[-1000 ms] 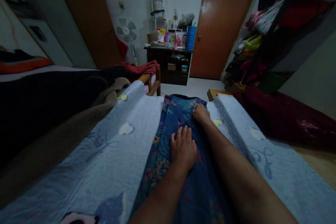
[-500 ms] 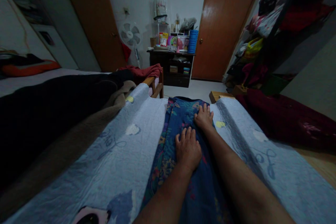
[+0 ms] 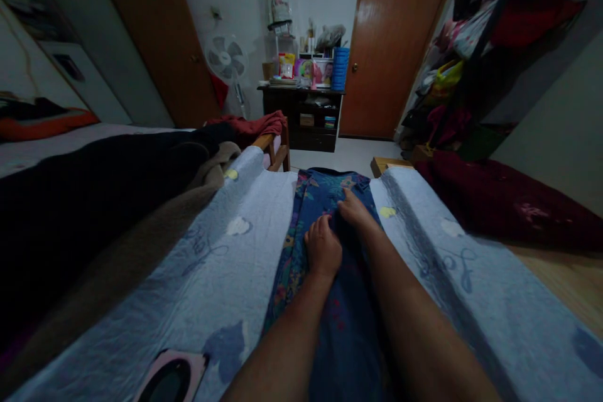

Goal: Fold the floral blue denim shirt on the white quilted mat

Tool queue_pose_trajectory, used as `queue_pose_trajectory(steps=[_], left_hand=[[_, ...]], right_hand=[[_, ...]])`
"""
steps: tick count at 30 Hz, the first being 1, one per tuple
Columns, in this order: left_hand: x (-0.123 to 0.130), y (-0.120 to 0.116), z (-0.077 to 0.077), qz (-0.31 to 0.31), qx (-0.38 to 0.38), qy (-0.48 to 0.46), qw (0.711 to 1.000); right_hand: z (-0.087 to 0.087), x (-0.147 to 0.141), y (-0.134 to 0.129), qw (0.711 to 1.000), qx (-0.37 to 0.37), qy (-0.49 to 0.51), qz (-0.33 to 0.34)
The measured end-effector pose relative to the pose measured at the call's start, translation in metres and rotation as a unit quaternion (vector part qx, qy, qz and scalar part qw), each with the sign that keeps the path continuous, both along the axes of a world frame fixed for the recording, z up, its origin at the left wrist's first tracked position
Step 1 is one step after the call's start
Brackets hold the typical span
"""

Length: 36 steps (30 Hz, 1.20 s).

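A long blue garment with a floral print [image 3: 308, 201] and a dark edge at its far end lies lengthwise on a pale blue patterned blanket [image 3: 257, 232]. My left hand [image 3: 323, 246] rests on the middle of the garment, its fingers drawn together and curled into the fabric. Farther up and to the right, my right hand [image 3: 354, 208] is closed on the cloth close to the dark far edge. The fingertips of both hands are partly hidden by the hands themselves. Below my left forearm the near part of the garment spreads toward me.
A phone-like pink and black object [image 3: 173, 377] lies on the blanket at lower left. Dark clothing [image 3: 94, 201] heaps along the left, a maroon cloth bundle [image 3: 509, 201] sits at right. Beyond stand a dark cabinet [image 3: 299, 129], a white fan [image 3: 227, 58] and a wooden door [image 3: 400, 44].
Both hands, flat with fingers spread before, have closed on the garment. My right hand has shifted left, nearer my left hand. The view has moved slightly.
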<state>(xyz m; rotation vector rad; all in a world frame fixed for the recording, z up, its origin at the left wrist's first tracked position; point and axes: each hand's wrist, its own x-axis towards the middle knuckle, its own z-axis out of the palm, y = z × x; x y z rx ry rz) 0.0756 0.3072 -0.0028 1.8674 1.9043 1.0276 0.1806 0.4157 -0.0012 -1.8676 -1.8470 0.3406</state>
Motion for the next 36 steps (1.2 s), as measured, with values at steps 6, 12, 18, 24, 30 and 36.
queue_pose_trajectory(steps=[6,12,18,24,30,36], left_hand=[[-0.018,0.009,0.005,0.073,0.048,-0.042,0.995],[-0.025,0.020,-0.001,0.085,-0.015,0.025,0.996],[-0.025,0.029,-0.007,0.077,-0.068,0.050,0.993],[-0.037,0.063,-0.010,0.069,-0.092,0.071,0.991],[-0.050,0.112,-0.020,0.021,-0.034,0.159,0.986],[-0.055,0.153,-0.020,0.111,-0.051,0.145,0.982]], right_hand=[[-0.014,-0.029,-0.046,0.997,0.008,-0.060,0.055],[-0.009,-0.031,-0.048,0.994,-0.013,-0.089,0.064],[-0.011,-0.031,-0.046,0.994,-0.021,-0.083,0.061],[-0.011,-0.030,-0.047,0.996,-0.016,-0.070,0.055],[-0.012,-0.032,-0.046,0.997,-0.010,-0.065,0.047],[-0.014,-0.032,-0.045,0.996,-0.006,-0.077,0.046]])
